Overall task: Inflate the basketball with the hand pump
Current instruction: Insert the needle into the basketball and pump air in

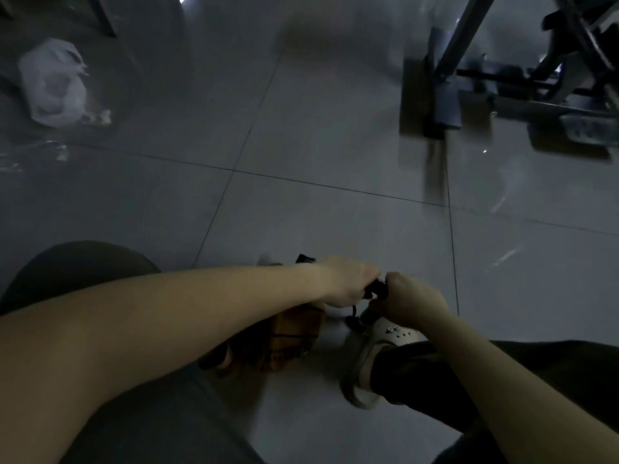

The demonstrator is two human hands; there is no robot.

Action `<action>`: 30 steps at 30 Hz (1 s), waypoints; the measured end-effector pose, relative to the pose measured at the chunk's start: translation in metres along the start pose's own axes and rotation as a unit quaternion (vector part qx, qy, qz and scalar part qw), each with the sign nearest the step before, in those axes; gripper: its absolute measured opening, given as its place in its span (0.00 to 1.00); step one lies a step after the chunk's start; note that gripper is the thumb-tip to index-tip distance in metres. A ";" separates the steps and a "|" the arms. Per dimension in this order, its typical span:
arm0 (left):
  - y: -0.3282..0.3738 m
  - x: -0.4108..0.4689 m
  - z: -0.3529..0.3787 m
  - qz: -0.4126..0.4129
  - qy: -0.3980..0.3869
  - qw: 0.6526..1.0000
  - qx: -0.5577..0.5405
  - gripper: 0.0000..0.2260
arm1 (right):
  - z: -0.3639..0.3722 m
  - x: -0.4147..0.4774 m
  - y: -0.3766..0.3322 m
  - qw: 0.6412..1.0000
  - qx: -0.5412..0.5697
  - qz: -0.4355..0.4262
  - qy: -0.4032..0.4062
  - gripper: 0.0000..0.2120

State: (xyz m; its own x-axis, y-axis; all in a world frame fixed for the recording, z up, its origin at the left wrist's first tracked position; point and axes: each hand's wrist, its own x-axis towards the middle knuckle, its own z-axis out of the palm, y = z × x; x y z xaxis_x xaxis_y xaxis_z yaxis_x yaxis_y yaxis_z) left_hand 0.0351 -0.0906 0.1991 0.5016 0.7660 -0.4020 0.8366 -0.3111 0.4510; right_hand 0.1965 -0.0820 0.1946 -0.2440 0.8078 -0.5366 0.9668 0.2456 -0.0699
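Observation:
The room is dim. An orange basketball (294,336) with black lines lies on the tiled floor between my legs, mostly hidden under my left forearm. The black handle of the hand pump (375,289) runs across between both hands. My left hand (345,281) grips its left end and my right hand (410,298) grips its right end. A thin black hose (353,318) hangs below the handle. The pump's body is hidden behind my hands.
My right foot in a pale clog (375,356) stands beside the ball. A white plastic bag (53,83) lies far left. A mop head (435,105) and a black metal frame (536,78) stand at the far right on the grey tiles.

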 end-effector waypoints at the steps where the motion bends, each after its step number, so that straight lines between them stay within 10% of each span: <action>1: -0.003 0.002 0.005 0.000 -0.014 1.000 0.009 0.06 | 0.006 0.003 0.000 1.000 -0.003 -0.003 -0.008 0.18; 12: -0.006 0.013 0.003 -0.016 -0.056 0.984 0.167 0.11 | -0.002 0.009 -0.003 0.997 -0.002 -0.041 -0.072 0.24; 19: 0.016 -0.020 -0.098 -0.006 0.168 0.977 0.134 0.04 | -0.091 -0.043 0.007 0.969 0.000 -0.095 0.228 0.09; 30: -0.005 -0.021 0.011 -0.035 -0.027 0.999 0.001 0.12 | 0.011 -0.023 -0.011 0.996 -0.021 -0.049 0.077 0.13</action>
State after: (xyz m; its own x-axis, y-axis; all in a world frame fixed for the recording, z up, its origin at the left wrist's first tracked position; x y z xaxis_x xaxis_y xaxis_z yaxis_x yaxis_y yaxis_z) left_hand 0.0229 -0.1113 0.1961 0.4528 0.7542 -0.4757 0.8704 -0.2581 0.4192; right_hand 0.1920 -0.1095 0.1986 -0.3481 0.8513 -0.3926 0.9349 0.3462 -0.0781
